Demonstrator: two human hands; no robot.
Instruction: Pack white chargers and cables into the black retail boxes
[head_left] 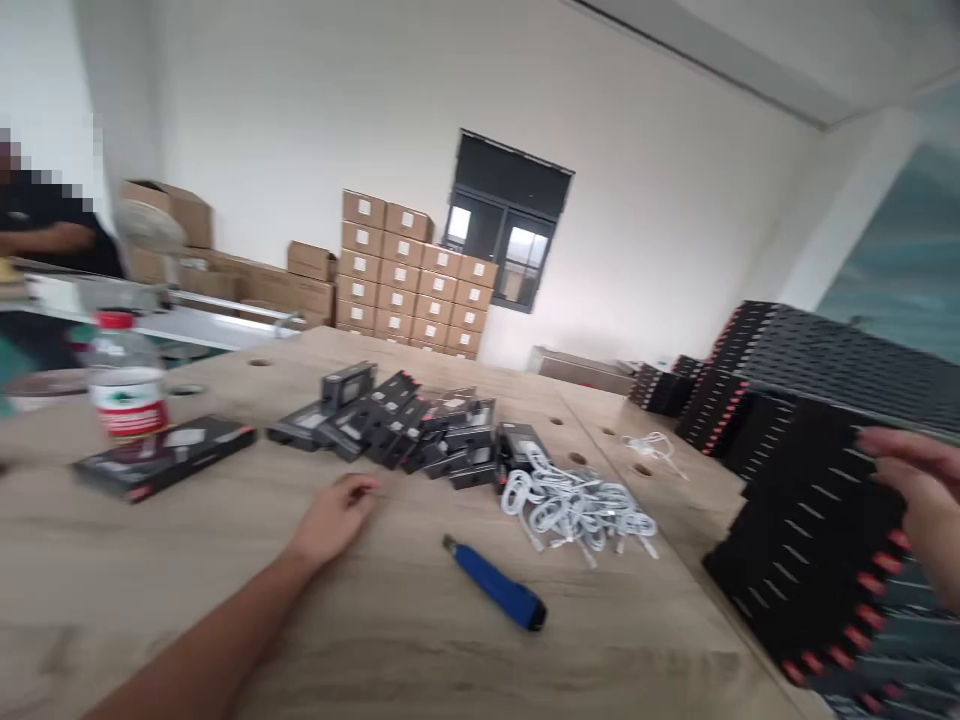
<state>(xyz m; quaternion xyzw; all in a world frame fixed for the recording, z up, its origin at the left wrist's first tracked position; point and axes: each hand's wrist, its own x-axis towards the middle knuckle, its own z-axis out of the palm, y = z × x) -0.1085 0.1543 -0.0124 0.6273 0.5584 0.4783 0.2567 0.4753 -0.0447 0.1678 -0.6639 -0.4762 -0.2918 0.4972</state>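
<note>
My left hand [334, 520] rests on the wooden table with its fingers curled in, and nothing shows in it. In front of it lies a loose pile of small black boxes [386, 405]. To its right is a blue utility knife [495, 585], and beyond that a heap of coiled white cables [577, 505]. At the right edge my right hand [926, 500], partly cut off, has its thumb and fingers on the upper edge of a black box [874, 450] in a leaning stack with red-orange ends. Blur hides the exact grip.
A bottle with a red cap [124, 375] stands at the left by a long black box [176, 455]. More black boxes [825, 350] are piled at the far right. Cartons [401, 275] are stacked against the wall. A person [56, 230] is at another table.
</note>
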